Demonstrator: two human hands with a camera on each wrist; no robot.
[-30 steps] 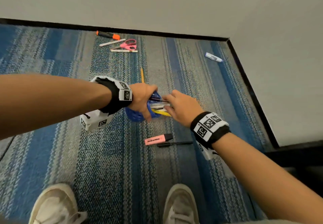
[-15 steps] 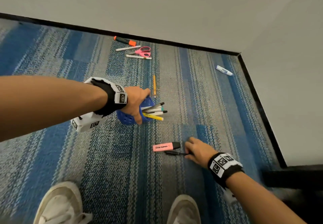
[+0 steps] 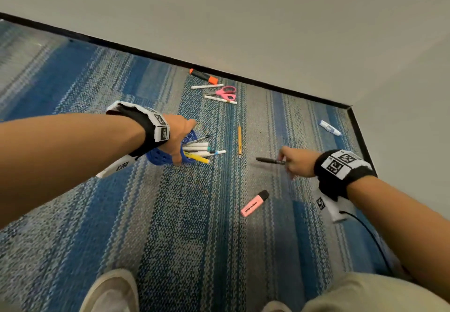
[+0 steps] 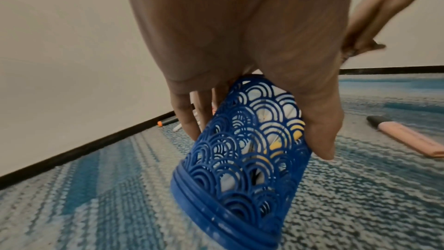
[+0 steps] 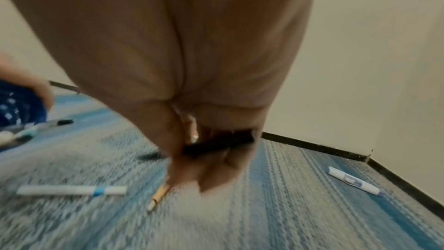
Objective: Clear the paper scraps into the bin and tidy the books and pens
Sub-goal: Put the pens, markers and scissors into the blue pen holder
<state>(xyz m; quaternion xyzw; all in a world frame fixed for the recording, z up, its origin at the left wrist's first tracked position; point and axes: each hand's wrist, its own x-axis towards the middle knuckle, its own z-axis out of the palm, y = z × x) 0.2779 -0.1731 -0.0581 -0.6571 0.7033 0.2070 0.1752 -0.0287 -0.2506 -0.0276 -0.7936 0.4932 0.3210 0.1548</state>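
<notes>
My left hand [image 3: 181,141] grips a blue lattice pen holder [image 3: 162,158], tilted on its side above the carpet, with several pens [image 3: 198,149] sticking out to the right. The left wrist view shows my fingers and thumb curled round the holder [image 4: 242,149]. My right hand [image 3: 288,163] hovers to the right and pinches a black pen [image 3: 269,160] by its end. The right wrist view is blurred but shows that black pen [image 5: 216,146] between my fingertips. A pink highlighter [image 3: 254,203] lies on the carpet below my right hand.
On the blue-grey carpet lie a yellow pencil [image 3: 239,141], pink scissors [image 3: 226,92], an orange marker [image 3: 204,76], two white pens [image 3: 207,86] and a white correction pen [image 3: 330,127] near the corner. Walls with black skirting close the far and right sides. My shoes show at the bottom.
My right hand left the holder, dropped to the carpet beside the pink highlighter, took the black pen and lifted it. My left hand kept holding the holder.
</notes>
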